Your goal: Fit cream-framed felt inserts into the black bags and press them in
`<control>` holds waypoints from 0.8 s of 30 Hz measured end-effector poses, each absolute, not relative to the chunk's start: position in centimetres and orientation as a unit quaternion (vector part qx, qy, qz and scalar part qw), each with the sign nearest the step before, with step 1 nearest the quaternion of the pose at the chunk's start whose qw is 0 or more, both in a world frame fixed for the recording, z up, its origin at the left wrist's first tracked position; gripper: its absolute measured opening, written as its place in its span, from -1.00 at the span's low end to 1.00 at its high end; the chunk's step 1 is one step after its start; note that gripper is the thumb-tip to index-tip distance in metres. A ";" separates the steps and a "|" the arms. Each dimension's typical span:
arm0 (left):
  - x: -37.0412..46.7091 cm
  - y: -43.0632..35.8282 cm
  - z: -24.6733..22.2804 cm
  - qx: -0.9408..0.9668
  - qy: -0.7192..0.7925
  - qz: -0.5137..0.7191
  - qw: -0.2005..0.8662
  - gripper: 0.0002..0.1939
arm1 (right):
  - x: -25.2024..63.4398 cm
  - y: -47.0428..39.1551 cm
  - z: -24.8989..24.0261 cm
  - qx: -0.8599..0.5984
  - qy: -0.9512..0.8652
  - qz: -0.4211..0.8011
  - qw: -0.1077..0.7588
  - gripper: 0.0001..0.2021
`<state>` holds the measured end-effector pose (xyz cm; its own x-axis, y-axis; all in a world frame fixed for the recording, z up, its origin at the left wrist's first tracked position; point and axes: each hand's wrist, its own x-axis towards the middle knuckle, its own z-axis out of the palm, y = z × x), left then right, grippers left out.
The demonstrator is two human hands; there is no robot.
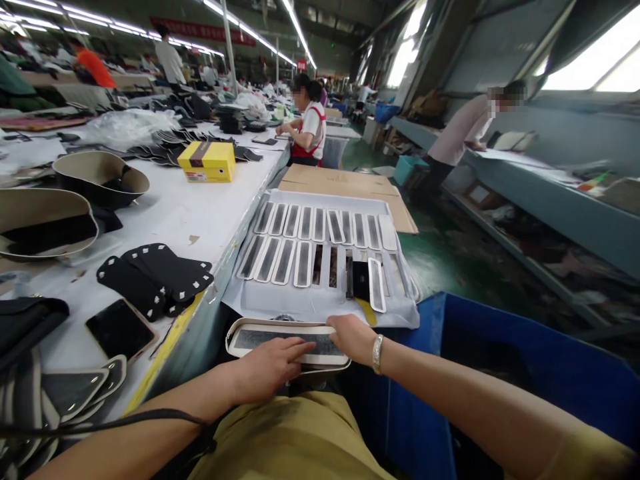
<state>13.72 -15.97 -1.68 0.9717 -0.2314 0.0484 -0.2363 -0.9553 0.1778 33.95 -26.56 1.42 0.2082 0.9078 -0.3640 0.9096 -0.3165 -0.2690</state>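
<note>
Close to my body is a long, round-cornered bag piece (240,325) with a pale rim and a dark panel (250,339) edged in white. My left hand (277,360) lies on the panel from the left, fingers stretched out over its middle. At the right end, my right hand (353,340), with a bangle on the wrist, pinches the far rim. Just beyond, a tray lined with grey-white sheet (285,303) carries rows of similar white-edged strips (303,263). A black block (360,280) lies among them, beside a tilted strip (377,285). The underside of the bag piece is hidden.
On the left, the white table (200,213) bears black shaped pieces (165,273), a phone (121,330), open bag bodies (100,175) and a yellow box (207,161). A blue bin (430,373) stands right. Co-workers (313,127) are farther off. Cardboard (340,180) lies behind the tray.
</note>
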 end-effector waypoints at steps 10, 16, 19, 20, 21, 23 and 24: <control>17.5 -20.1 -3.7 0.996 -0.067 0.036 0.039 -0.77 | 32.5 -27.5 1.4 0.772 0.607 -0.180 0.061 -0.78; 18.0 -19.5 -4.4 0.987 -0.126 0.062 0.076 -0.76 | 32.1 -28.2 0.9 0.752 0.631 -0.182 0.051 -0.73; 18.2 -19.3 -3.9 0.989 -0.120 0.038 0.082 -0.78 | 32.2 -27.5 1.6 0.740 0.639 -0.208 0.048 -0.79; 18.2 -19.3 -3.8 0.990 -0.117 0.030 0.079 -0.78 | 32.5 -27.2 2.0 0.738 0.636 -0.220 0.043 -0.82; 18.2 -19.4 -3.6 0.990 -0.116 0.021 0.074 -0.79 | 33.0 -26.9 2.4 0.740 0.630 -0.232 0.034 -0.85; 18.1 -19.5 -3.4 0.991 -0.119 0.000 0.063 -0.80 | 34.4 -26.7 3.1 0.752 0.611 -0.248 0.003 -0.85; 18.1 -19.6 -3.3 0.991 -0.122 -0.009 0.058 -0.81 | 35.2 -26.9 3.4 0.762 0.596 -0.254 -0.018 -0.82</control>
<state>18.11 -19.57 -3.35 0.9699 -0.2434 -0.0039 -0.2413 -0.9634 0.1171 35.25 -26.87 3.37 0.1608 0.9173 -0.3644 0.8986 -0.2888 -0.3304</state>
